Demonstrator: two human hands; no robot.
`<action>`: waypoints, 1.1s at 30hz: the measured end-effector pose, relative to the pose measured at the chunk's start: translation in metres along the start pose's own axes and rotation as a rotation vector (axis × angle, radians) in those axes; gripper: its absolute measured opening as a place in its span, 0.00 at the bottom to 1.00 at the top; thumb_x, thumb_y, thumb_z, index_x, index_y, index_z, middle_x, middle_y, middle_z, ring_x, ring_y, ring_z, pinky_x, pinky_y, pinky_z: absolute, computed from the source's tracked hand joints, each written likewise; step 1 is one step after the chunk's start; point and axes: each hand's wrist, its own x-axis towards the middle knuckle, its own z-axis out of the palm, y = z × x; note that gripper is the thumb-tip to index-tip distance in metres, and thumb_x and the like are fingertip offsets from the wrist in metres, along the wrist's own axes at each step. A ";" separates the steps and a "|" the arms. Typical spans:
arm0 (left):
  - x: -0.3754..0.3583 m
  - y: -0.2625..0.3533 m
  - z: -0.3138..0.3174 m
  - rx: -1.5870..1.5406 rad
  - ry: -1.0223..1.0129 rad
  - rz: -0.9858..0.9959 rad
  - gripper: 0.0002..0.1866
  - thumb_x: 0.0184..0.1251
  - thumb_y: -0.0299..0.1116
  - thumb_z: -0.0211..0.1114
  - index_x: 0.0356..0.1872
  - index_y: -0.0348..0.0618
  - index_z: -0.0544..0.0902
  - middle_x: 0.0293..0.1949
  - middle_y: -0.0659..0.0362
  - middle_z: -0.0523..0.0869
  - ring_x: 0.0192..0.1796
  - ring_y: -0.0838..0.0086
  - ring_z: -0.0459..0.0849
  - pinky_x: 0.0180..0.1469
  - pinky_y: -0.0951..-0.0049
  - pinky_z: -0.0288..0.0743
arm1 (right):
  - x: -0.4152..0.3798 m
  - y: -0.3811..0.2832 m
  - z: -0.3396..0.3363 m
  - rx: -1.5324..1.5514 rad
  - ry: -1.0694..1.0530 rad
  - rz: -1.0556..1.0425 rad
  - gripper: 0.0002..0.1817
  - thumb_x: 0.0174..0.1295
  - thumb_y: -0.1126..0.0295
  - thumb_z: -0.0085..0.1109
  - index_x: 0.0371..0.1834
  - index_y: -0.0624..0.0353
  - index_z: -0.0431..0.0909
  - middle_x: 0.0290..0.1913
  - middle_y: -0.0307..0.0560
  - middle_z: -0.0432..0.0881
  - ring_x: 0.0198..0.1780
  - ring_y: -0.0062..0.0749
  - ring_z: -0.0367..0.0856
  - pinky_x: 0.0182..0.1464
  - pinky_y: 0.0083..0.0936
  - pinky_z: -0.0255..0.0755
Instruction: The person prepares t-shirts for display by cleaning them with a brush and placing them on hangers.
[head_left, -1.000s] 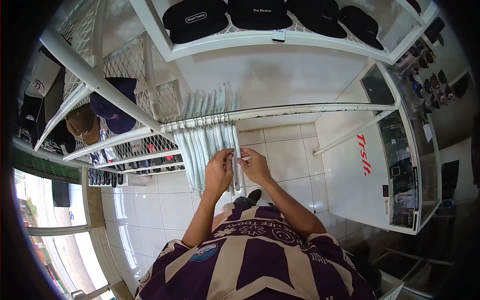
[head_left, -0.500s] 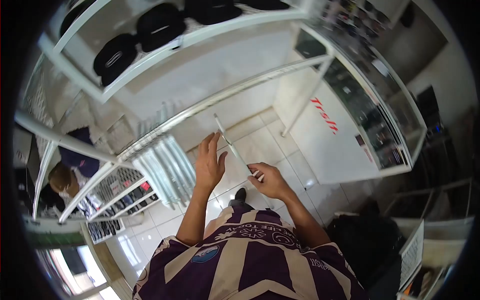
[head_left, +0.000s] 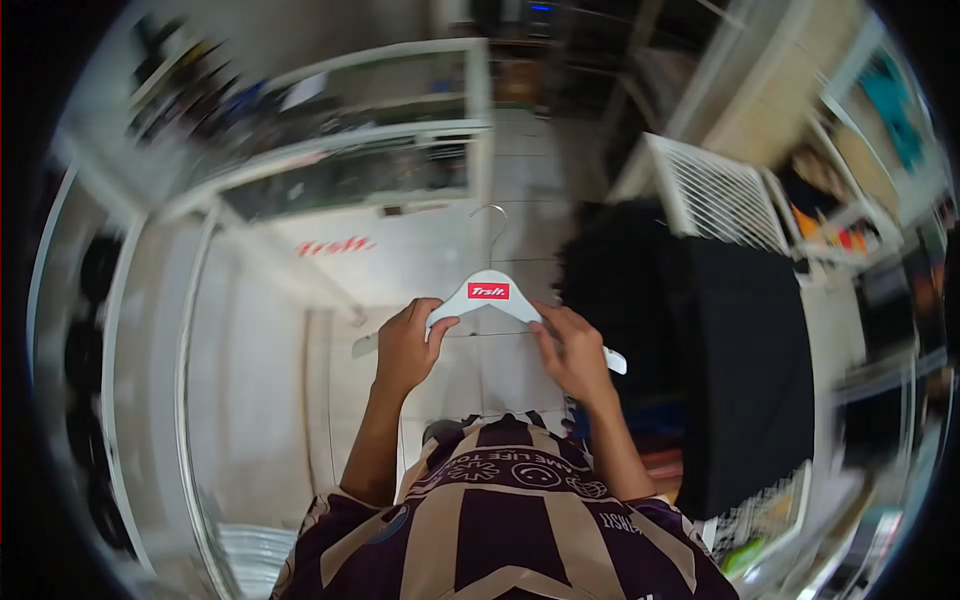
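Observation:
A white clothes hanger (head_left: 453, 303) with a red label and a metal hook is held level in front of my body, hook pointing away from me. My left hand (head_left: 408, 345) grips its left arm, thumb on the near side. On the other arm, my right hand (head_left: 572, 350) is closed with its thumb and fingers around it. Both tips of the hanger stick out past my hands. Nothing hangs on it.
Ahead to the left stands a glass-topped white counter (head_left: 400, 245) with red lettering. Black garments (head_left: 750, 350) hang on my right near a white slatted panel (head_left: 722, 190). Several white hangers (head_left: 250, 555) are at the lower left. Tiled floor (head_left: 520, 225) runs ahead.
My view has turned right, from the hanging rail toward the counter and black garments. The hanger was edge-on in my right hand only; now it faces me and both hands hold it.

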 end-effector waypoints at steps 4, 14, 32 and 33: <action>0.045 0.054 0.067 -0.201 -0.152 0.198 0.13 0.70 0.37 0.75 0.47 0.40 0.84 0.38 0.51 0.90 0.37 0.53 0.89 0.39 0.59 0.81 | -0.030 0.015 -0.039 -0.326 0.394 0.082 0.27 0.63 0.70 0.72 0.67 0.60 0.81 0.42 0.54 0.86 0.39 0.49 0.87 0.44 0.40 0.81; 0.130 0.129 0.177 -0.605 -0.714 0.660 0.13 0.70 0.34 0.73 0.51 0.40 0.88 0.42 0.52 0.90 0.47 0.53 0.88 0.50 0.57 0.81 | -0.119 0.023 -0.064 -0.627 0.949 0.595 0.32 0.51 0.78 0.78 0.64 0.52 0.88 0.43 0.47 0.80 0.37 0.36 0.83 0.40 0.32 0.80; 0.215 0.201 0.266 -0.789 -0.484 1.222 0.10 0.66 0.23 0.71 0.47 0.42 0.92 0.53 0.57 0.92 0.63 0.58 0.85 0.67 0.56 0.75 | -0.128 -0.035 0.026 -1.045 1.095 0.990 0.23 0.48 0.75 0.79 0.51 0.53 0.89 0.45 0.36 0.88 0.44 0.35 0.83 0.48 0.36 0.71; 0.216 0.204 0.262 -0.792 -0.488 1.220 0.10 0.66 0.23 0.71 0.47 0.42 0.92 0.53 0.57 0.92 0.63 0.58 0.85 0.67 0.56 0.75 | -0.124 -0.034 0.028 -1.047 1.092 0.995 0.23 0.48 0.75 0.79 0.51 0.53 0.89 0.45 0.36 0.88 0.44 0.35 0.83 0.48 0.36 0.71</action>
